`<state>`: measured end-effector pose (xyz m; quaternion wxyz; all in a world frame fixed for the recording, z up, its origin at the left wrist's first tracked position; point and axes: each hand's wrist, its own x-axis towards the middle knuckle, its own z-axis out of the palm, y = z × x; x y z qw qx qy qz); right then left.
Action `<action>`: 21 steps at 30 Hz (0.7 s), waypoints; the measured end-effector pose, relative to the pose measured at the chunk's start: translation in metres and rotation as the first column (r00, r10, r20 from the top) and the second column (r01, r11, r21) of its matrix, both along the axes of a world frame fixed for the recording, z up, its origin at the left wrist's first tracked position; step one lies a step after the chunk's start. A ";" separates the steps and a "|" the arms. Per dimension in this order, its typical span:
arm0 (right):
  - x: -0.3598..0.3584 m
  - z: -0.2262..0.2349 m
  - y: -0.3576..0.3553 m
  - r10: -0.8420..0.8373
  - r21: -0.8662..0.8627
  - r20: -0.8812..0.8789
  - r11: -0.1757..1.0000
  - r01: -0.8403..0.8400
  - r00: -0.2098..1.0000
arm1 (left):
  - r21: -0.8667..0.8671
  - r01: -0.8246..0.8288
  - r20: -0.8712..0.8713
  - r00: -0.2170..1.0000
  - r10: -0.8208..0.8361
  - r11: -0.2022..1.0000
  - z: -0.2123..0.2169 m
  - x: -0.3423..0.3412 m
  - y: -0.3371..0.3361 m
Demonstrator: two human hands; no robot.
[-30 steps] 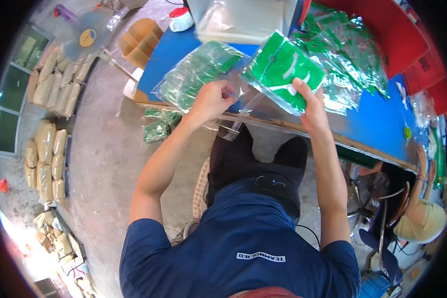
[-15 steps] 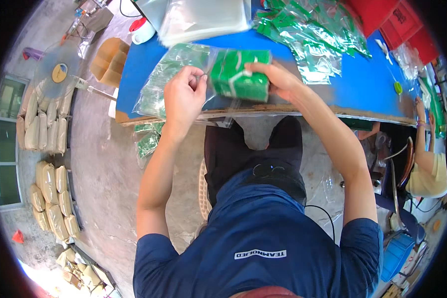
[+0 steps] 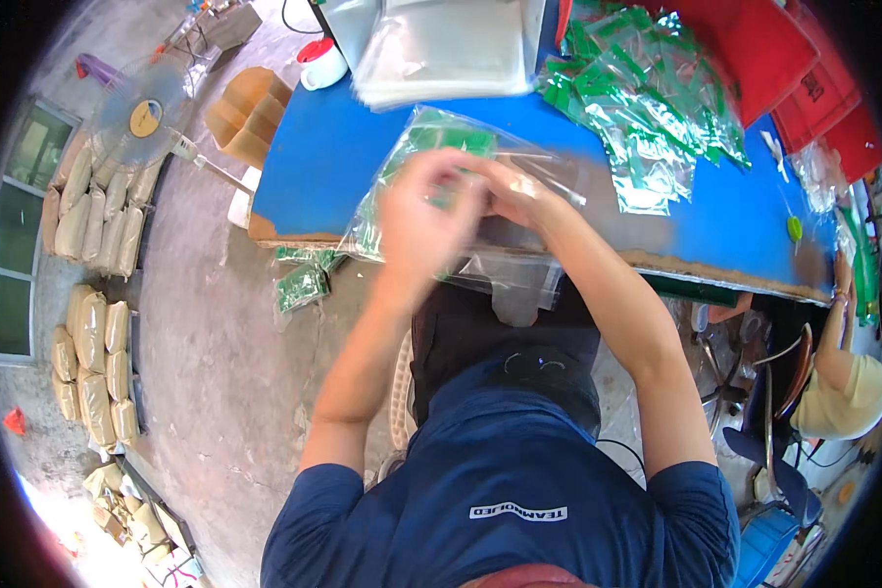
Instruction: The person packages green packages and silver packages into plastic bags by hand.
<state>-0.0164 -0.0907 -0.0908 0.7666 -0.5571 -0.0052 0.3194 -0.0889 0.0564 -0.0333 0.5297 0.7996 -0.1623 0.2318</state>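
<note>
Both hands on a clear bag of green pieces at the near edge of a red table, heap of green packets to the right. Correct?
Not quite: the table is blue, per the head view. Both the left hand and right hand are at the clear bag, with the heap of green packets to the right.

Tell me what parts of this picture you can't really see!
- Head view: left hand and right hand are smeared by motion, so the grip is unclear.
- The green packet under the clear bag is half hidden by the hands.
- The person's lap is hidden by the blue table edge.
- A co-worker's arm is cut off at the right rim.
</note>
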 end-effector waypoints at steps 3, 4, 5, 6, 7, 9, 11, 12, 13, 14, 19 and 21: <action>-0.004 0.002 -0.004 -0.087 -0.126 0.110 0.987 0.100 0.990 | -0.338 -0.138 -0.454 0.891 -0.032 0.931 -0.050 0.068 0.111; -0.005 0.003 -0.001 -0.084 -0.119 0.115 0.988 0.098 0.990 | -0.355 -0.134 -0.571 0.815 -0.101 0.925 -0.066 0.075 0.136; -0.008 0.007 0.003 -0.111 -0.137 0.173 0.981 0.135 0.979 | -0.350 -0.129 -0.562 0.821 -0.098 0.928 -0.077 0.079 0.144; -0.013 0.009 0.002 -0.152 -0.154 0.224 0.970 0.189 0.963 | -0.453 -0.029 -0.534 0.809 -0.245 0.891 -0.080 0.076 0.142; -0.005 0.004 0.004 -0.171 -0.146 0.226 0.967 0.207 0.959 | -0.549 0.065 -0.493 0.779 -0.386 0.833 -0.081 0.075 0.140; 0.008 0.000 0.013 -0.266 -0.567 0.323 0.714 0.411 0.908 | -0.592 0.087 -0.498 0.742 -0.449 0.801 -0.083 0.077 0.136; -0.002 0.006 0.007 -0.182 -0.580 0.388 0.713 0.393 0.903 | -0.498 0.182 -0.541 0.698 -0.469 0.847 -0.082 0.072 0.135; -0.016 0.011 0.006 -0.198 -0.477 0.373 0.797 0.370 0.907 | -0.525 0.194 -0.552 0.664 -0.505 0.829 -0.080 0.068 0.136; -0.028 0.015 0.001 -0.218 -0.365 0.356 0.863 0.350 0.909 | -0.523 0.198 -0.544 0.672 -0.503 0.829 -0.078 0.067 0.135; -0.031 0.018 0.000 -0.233 -0.246 0.336 0.913 0.324 0.912 | -0.566 0.206 -0.516 0.666 -0.538 0.798 -0.077 0.067 0.133; -0.039 -0.004 -0.008 -0.182 -0.366 0.407 0.865 0.343 0.895 | -0.706 0.209 -0.422 0.644 -0.638 0.677 -0.063 0.058 0.110; -0.037 -0.010 -0.007 -0.137 -0.418 0.442 0.843 0.339 0.886 | -0.682 0.261 -0.417 0.629 -0.656 0.683 -0.067 0.061 0.111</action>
